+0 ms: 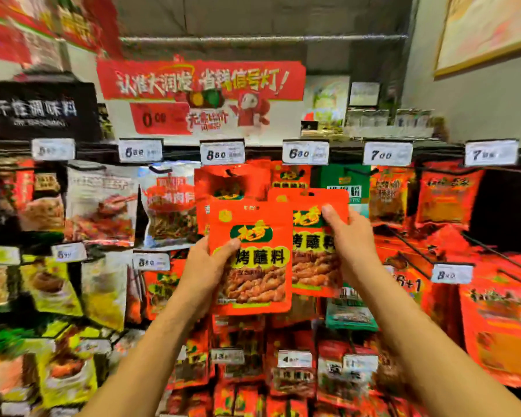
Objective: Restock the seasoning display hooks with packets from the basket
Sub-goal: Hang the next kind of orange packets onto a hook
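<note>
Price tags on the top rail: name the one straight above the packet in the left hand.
The tag reading 8.80, third from the left on the top rail. It sits directly above the red packet that the left hand grips; its neighbours sit off to either side.

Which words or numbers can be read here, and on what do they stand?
"烤蘸料": packet in left hand, also packet in right hand.
"6.80": price tag.
"7.00": price tag.
"8.80": price tag.
"0.00": red banner.
"调味料": black sign.
Others: too blurred.
</note>
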A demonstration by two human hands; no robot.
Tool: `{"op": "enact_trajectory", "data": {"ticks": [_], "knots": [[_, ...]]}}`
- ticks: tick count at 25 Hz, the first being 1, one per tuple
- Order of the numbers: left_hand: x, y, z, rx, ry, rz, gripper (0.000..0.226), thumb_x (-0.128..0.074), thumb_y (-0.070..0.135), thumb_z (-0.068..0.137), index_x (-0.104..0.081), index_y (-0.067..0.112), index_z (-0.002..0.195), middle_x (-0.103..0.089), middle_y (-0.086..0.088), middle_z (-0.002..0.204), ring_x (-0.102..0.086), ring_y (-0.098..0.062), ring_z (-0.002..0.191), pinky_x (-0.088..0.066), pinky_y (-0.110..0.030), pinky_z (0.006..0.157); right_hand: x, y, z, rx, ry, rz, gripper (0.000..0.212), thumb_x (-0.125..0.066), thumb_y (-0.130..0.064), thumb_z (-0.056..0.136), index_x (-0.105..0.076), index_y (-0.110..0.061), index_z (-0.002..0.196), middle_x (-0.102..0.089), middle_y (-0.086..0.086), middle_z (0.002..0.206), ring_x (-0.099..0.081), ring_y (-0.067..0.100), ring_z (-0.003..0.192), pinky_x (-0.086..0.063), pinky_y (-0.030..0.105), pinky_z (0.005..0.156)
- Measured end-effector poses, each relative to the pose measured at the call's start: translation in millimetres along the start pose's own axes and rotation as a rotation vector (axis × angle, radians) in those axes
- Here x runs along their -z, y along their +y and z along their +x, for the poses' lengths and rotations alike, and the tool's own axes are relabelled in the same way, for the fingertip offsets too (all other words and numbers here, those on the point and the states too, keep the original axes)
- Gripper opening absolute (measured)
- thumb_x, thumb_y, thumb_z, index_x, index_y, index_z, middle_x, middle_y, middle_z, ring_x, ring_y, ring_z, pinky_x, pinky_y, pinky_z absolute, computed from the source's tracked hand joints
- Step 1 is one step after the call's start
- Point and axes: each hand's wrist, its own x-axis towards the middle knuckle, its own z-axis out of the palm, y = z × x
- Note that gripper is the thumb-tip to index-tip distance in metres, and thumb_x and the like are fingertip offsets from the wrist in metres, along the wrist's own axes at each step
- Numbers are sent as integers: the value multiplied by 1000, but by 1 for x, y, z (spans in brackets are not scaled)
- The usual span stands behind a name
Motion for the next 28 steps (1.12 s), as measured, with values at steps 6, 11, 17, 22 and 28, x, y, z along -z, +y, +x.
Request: {"op": "enact_trajectory", "data": {"ticks": [6,11,17,22,28], "knots": [[-20,16,30,-82,-13,30,18,-62,31,97,-72,17,91,-78,4,88,-70,-10,79,-57,-30,72,-23,-13,47,-47,105,-17,29,-66,-40,93,-69,-20,73,-72,-11,69,-66,10,69,-50,32,69],[-41,10,41,-57,3,51,22,-66,33,95,-67,19,77,-73,11,70,-67,-6,64,-51,-25,60,-26,-11,66,-117,130,-20,31,-63,-35,91,-60,-19,65,-64,0,70,-56,18,69,-40,33,66],[-54,15,47,-46,11,41,15,-67,31,90,-69,19,81,-74,6,75,-70,-12,68,-53,-26,62,-26,-15,75,-155,136,-38,35,-67,-32,87,-52,-20,59,-47,-13,44,-36,5,38,-26,24,43],[-68,27,55,-73,4,67,18,-68,30,83,-70,28,65,-69,9,67,-64,-9,61,-49,-27,62,-25,-16,86,-205,163,-58,38,-70,-39,79,-54,-15,52,-53,-12,41,-44,16,53,-29,31,52],[-80,30,62,-59,12,51,29,-70,40,77,-66,12,86,-64,-7,77,-59,-21,72,-46,-39,71,-25,-18,96,-279,129,-1,29,-71,-43,74,-62,-18,63,-67,-1,63,-60,23,64,-45,32,60]]}}
